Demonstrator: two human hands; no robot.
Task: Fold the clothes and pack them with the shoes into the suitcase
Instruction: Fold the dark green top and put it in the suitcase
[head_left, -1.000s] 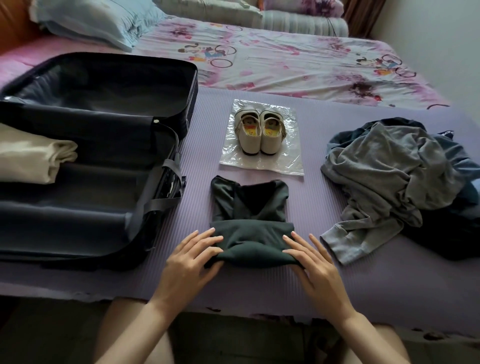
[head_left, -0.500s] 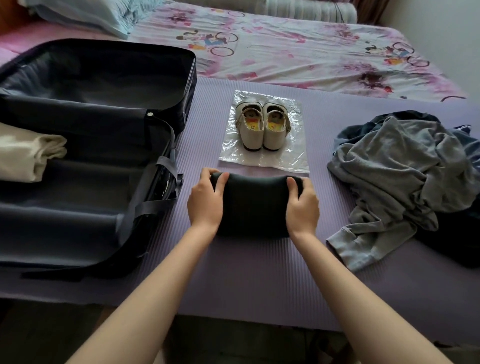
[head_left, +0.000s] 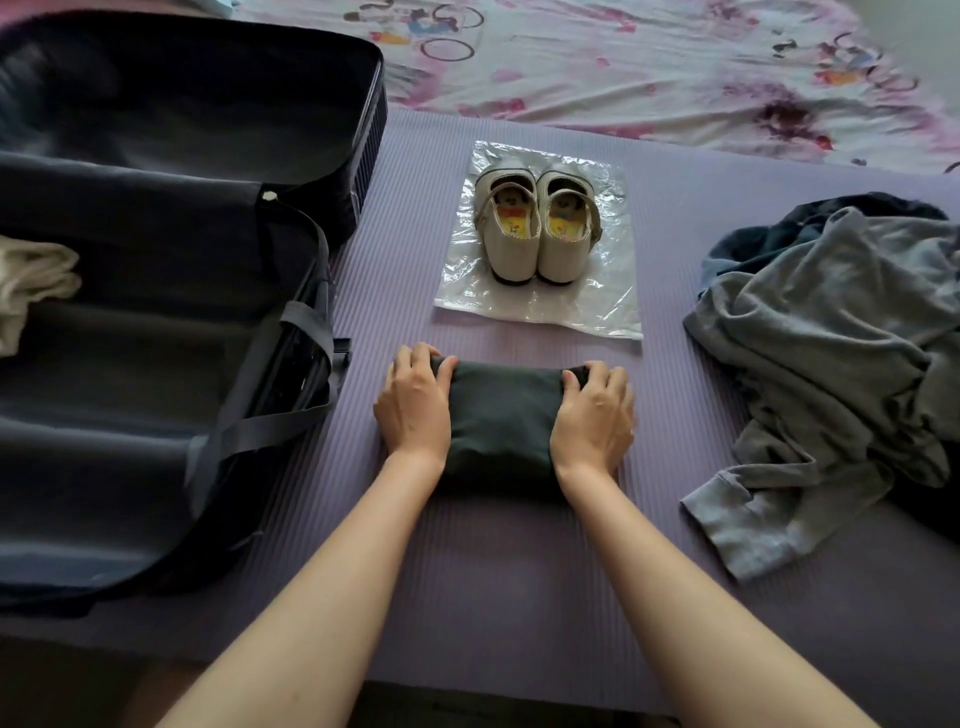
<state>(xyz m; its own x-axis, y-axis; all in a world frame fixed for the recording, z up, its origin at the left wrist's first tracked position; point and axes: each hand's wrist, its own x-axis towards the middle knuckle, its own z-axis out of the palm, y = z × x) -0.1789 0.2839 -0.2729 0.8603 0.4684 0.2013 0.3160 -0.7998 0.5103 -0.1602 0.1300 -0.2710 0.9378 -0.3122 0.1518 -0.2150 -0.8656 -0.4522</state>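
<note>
**Folded dark green garment** (head_left: 501, 421): a compact rectangular bundle lying at the centre of the purple mat (head_left: 467, 571), just on the near side of the plastic bag and near the right wall of the open suitcase. The left hand (head_left: 413, 402) and right hand (head_left: 595, 415) take its two short ends. Each grip is clamped on the bundle, with the fingers curled over the far corners.

By its look the cloth is soft, light and not fragile. The layers are loose, however, and would probably sag or spring open if lifted by one edge. The better hold is the one shown, with both ends squeezed inward and support from beneath.

Beyond the bundle, a pair of pale shoes (head_left: 537, 228) stands side by side, heels toward the viewer, on a clear plastic bag (head_left: 597, 312). To the left, the suitcase (head_left: 130, 457) lies open and dark-lined, its straps (head_left: 270, 423) undone. A folded cream garment (head_left: 31, 280) lies at its left edge. To the right, well apart from the bundle, a heap of unfolded clothes (head_left: 831, 364), grey over dark blue, is not yet folded.

The mat is ribbed and covers the near part of a bed. Behind it a pink patterned bedsheet (head_left: 623, 67) shows. The light is soft and even.
</note>
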